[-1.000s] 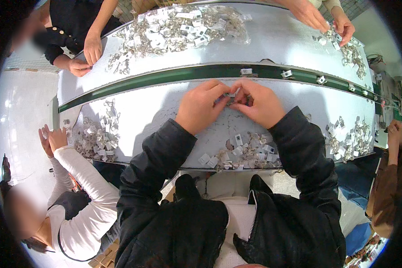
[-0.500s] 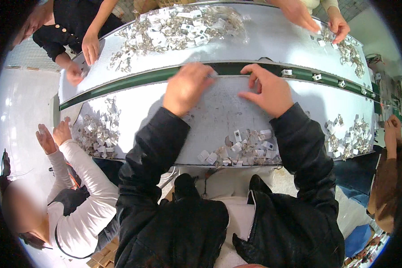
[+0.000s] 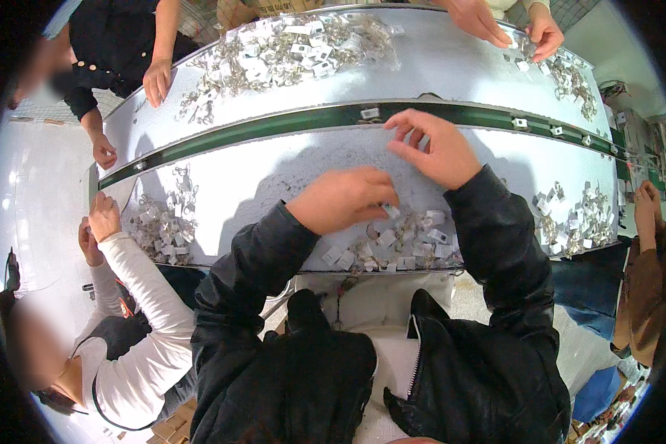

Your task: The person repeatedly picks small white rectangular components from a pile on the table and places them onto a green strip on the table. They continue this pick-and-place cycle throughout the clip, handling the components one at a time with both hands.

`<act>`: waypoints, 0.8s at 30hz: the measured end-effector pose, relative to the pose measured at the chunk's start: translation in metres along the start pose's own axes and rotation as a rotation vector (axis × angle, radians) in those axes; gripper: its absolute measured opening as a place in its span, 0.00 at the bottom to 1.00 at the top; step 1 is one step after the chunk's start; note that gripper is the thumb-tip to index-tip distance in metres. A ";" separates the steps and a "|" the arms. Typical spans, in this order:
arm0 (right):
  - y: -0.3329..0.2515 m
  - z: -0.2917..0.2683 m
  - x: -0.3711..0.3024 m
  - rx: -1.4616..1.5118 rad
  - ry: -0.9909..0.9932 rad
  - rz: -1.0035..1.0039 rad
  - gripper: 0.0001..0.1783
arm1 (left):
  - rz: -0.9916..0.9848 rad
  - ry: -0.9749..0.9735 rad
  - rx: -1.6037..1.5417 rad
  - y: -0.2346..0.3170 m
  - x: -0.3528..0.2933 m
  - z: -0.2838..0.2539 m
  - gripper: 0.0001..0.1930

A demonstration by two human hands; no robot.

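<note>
My left hand [image 3: 345,198] is over the near side of the table, its thumb and fingers closed on a small white block [image 3: 391,212]. Just below and beside it lies a loose pile of small white blocks with metal bits [image 3: 407,244]. My right hand [image 3: 438,150] hovers near the green conveyor strip, fingers curved and apart, with nothing visible in it. Another white block [image 3: 370,113] sits on the strip, a little beyond the right fingertips and apart from them.
The green conveyor [image 3: 266,132] crosses the white table, carrying several spaced blocks toward the right. More piles lie at far side [image 3: 296,48], left [image 3: 159,229] and right [image 3: 577,218]. Co-workers' hands [image 3: 157,81] are around the table, including a pair at the far right [image 3: 544,33].
My left hand has come back from the conveyor to the near pile and closed on a block. My right hand has shifted slightly left. Blocks on the conveyor have moved right.
</note>
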State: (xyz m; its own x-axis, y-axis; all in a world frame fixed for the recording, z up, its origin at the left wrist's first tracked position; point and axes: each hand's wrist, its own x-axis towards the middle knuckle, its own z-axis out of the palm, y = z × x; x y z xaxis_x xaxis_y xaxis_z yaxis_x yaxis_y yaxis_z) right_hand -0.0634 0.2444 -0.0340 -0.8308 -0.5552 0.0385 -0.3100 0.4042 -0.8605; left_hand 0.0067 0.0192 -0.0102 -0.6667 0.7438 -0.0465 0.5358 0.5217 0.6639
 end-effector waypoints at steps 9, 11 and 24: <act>0.002 -0.003 0.000 0.030 -0.346 0.092 0.16 | -0.167 0.337 -0.003 -0.033 -0.011 -0.012 0.14; -0.002 -0.003 -0.003 0.125 -0.327 0.103 0.17 | -0.152 0.403 -0.159 -0.030 -0.012 -0.014 0.15; -0.003 0.005 0.000 0.269 -0.156 0.140 0.09 | -0.124 0.505 -0.094 -0.033 -0.012 -0.017 0.13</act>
State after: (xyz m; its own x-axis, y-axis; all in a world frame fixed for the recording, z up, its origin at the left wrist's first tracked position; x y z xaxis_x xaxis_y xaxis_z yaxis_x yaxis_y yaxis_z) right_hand -0.0599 0.2399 -0.0341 -0.7694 -0.6210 -0.1497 -0.0478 0.2897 -0.9559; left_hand -0.0118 -0.0139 -0.0188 -0.9011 0.3730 0.2211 0.4038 0.5361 0.7413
